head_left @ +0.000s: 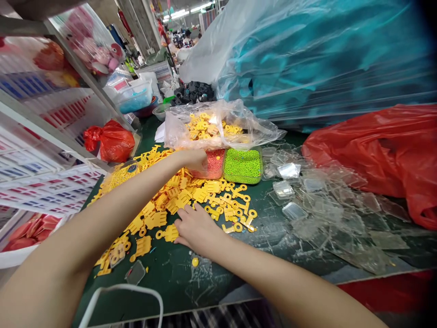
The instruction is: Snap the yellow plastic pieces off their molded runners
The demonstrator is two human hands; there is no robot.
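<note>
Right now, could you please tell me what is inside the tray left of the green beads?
Red beads and a yellow bit show; what the left hand covers cannot be seen.

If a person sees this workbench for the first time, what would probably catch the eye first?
Probably the heap of yellow plastic pieces, spread across the dark green table. At its far edge, bright green beads stand out beside red beads. A huge plastic-wrapped turquoise bundle dominates the upper right.

No text, label or number is legible here.
</note>
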